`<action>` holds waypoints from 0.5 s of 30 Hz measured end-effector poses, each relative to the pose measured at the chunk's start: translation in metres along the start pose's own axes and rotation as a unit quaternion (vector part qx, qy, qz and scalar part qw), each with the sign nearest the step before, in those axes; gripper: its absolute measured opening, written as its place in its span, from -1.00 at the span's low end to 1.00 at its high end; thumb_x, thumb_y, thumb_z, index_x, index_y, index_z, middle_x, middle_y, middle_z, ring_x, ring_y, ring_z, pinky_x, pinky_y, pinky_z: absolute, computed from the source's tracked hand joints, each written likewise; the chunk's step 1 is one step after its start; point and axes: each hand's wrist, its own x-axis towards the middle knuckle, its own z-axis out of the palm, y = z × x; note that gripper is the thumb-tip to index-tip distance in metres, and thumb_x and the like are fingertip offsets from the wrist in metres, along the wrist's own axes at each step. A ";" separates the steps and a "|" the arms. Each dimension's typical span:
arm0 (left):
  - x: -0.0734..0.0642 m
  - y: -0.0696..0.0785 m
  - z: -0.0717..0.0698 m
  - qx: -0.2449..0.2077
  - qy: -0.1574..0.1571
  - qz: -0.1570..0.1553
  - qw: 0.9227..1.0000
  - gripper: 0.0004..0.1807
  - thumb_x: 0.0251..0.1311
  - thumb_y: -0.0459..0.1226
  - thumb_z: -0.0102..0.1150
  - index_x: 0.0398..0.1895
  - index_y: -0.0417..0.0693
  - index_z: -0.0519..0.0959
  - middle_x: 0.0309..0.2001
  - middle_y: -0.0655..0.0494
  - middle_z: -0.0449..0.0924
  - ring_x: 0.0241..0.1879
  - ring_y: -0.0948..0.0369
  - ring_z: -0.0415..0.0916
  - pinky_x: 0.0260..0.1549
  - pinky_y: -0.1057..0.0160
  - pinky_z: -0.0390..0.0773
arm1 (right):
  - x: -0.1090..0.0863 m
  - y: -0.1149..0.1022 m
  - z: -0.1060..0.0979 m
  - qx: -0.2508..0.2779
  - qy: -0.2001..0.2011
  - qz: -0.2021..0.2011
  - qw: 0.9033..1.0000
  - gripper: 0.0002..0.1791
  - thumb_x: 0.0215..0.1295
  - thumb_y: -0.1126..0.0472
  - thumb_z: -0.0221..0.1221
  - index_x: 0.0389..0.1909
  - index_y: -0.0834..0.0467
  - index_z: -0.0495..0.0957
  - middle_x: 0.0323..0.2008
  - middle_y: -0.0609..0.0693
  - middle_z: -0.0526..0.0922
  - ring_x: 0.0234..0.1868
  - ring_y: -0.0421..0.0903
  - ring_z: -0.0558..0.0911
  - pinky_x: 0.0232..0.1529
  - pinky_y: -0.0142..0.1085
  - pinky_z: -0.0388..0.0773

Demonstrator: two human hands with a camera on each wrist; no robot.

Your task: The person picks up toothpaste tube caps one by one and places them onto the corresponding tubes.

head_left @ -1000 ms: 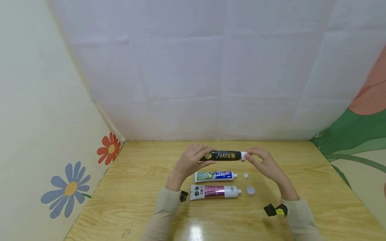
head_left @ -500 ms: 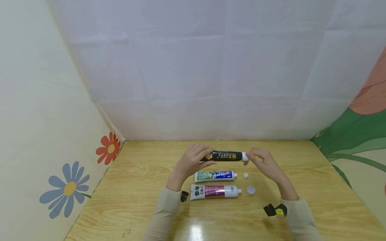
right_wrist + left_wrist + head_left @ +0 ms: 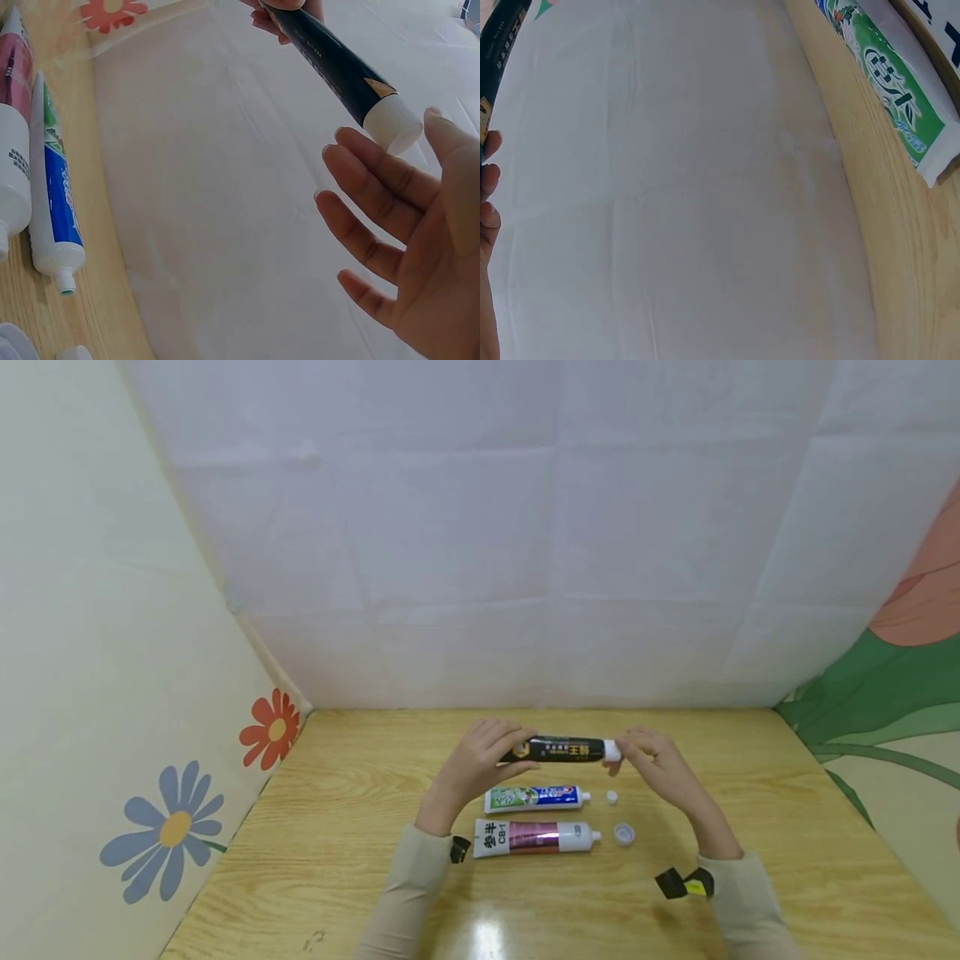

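My left hand (image 3: pixel 476 760) grips the tail end of a black toothpaste tube (image 3: pixel 562 749) with gold lettering, held level above the table. The tube's white cap (image 3: pixel 394 124) points right and is on the tube. My right hand (image 3: pixel 420 217) is at that cap, thumb on one side and the other fingers spread loosely on the other, not closed round it. Below lie a green-and-blue toothpaste tube (image 3: pixel 536 799) and a white-and-pink toothpaste tube (image 3: pixel 532 839), nozzles bare and facing right. Beside them are a small white cap (image 3: pixel 612 797) and a larger white cap (image 3: pixel 624 835).
The wooden table (image 3: pixel 337 860) meets a white cloth backdrop (image 3: pixel 480 568) at its far edge. A panel with painted flowers (image 3: pixel 176 829) stands at the left, and one with green leaves (image 3: pixel 877 710) at the right.
The black toothpaste tube has shifted slightly to the right, and the right hand's fingers have changed position around its cap. The tubes and loose caps on the table have stayed put.
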 end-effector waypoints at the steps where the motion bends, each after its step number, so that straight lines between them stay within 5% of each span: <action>1: 0.000 0.000 -0.001 -0.001 0.000 -0.001 1.000 -0.51 0.01 -0.01 0.29 -0.06 -0.13 0.57 -0.20 0.12 0.57 -0.25 0.26 0.48 -0.22 0.35 0.49 | 0.000 -0.004 -0.001 -0.001 -0.002 0.000 1.000 -0.59 0.42 0.30 -0.12 -0.55 0.12 0.61 -0.43 -0.08 0.62 -0.25 -0.25 0.50 -0.13 -0.15 0.37; 10: -0.001 0.000 -0.003 0.001 -0.003 -0.007 1.000 -0.51 0.04 -0.01 0.27 -0.04 -0.13 0.57 -0.20 0.11 0.58 -0.26 0.26 0.48 -0.22 0.35 0.50 | 0.000 0.002 0.000 0.003 -0.015 0.002 1.000 -0.63 0.43 0.29 -0.13 -0.47 0.09 0.61 -0.37 -0.02 0.64 -0.21 -0.23 0.52 -0.09 -0.11 0.38; 15: -0.001 0.000 -0.004 0.004 0.002 -0.004 1.000 -0.44 -0.10 -0.06 0.39 -0.02 -0.12 0.56 -0.20 0.11 0.58 -0.26 0.26 0.48 -0.24 0.35 0.49 | -0.002 0.002 0.000 -0.006 -0.017 0.016 1.000 -0.74 0.42 0.21 -0.08 -0.15 0.18 0.59 -0.24 0.01 0.63 -0.16 -0.13 0.53 -0.10 -0.05 0.46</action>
